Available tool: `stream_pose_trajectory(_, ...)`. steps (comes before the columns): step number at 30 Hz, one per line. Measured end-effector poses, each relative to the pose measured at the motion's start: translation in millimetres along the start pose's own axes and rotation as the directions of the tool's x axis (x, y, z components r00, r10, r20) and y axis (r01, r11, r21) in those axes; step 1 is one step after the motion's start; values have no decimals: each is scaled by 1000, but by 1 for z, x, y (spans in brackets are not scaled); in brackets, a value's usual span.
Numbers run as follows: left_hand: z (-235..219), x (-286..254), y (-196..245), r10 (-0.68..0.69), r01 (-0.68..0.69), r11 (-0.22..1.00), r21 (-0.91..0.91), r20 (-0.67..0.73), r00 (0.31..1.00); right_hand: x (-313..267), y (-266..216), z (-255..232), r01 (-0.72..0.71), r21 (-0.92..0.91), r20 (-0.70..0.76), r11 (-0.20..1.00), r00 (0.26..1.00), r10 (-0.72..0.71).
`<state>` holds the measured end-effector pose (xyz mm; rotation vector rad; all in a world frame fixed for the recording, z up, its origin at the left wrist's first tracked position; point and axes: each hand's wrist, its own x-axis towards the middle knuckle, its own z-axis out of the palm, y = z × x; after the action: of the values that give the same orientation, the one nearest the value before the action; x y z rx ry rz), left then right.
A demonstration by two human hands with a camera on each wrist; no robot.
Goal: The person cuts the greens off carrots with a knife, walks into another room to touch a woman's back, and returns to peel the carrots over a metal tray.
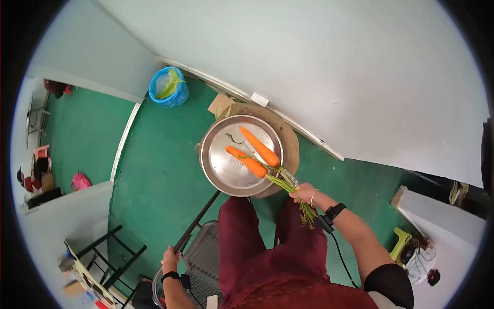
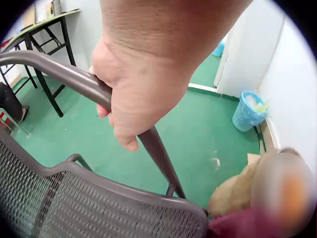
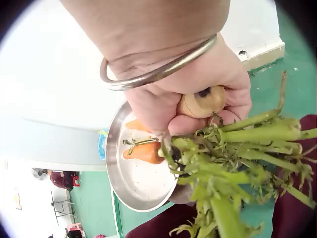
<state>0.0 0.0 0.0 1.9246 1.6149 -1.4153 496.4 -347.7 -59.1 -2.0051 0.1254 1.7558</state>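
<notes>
My right hand (image 1: 303, 192) (image 3: 193, 94) curls round a wooden handle (image 3: 202, 102); a metal part (image 1: 289, 176) extends from the hand toward the pan. Leafy green stalks (image 1: 279, 182) (image 3: 262, 133) lie by its fingers and hang past the pan's edge. Two orange carrots (image 1: 260, 147) (image 3: 143, 152) lie in the round steel pan (image 1: 218, 170) (image 3: 113, 163), the lower one with its top end at the stalks. At the lower left, my left hand (image 1: 170, 257) (image 2: 141, 91) grips the brown metal armrest (image 2: 64, 73) of a mesh chair (image 2: 119, 210).
The pan stands on a round wooden block (image 1: 291, 149) beside the white wall. Behind it are a cardboard piece (image 1: 220, 103) and a blue bin (image 1: 170, 98) with green leaves. A black-legged table (image 1: 105, 257) is at lower left.
</notes>
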Motion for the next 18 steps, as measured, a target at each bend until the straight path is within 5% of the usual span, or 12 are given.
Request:
stream_pose_trajectory(2, -2, 7, -9, 18, -18, 1000, -16, -10, 1000, -19, 18, -1, -43, 23, -30, 999, 999, 44)
stream_pose_trajectory(4, -71, 71, -11, 26, -34, 999, -41, -176, 984, 18, -38, 5, 49, 76, -63, 996, 997, -45)
stream_pose_trajectory(8, -110, 103, -37, 118, -122, 993, 3, -277, 954, 10, -10, 18, 29, 125, -82, 992, 996, -19)
stream_pose_trajectory(18, -157, 146, -43, 406, -363, 892, 270, -123, 906, 31, 13, 51, 166, -5, -249, 986, 955, -162)
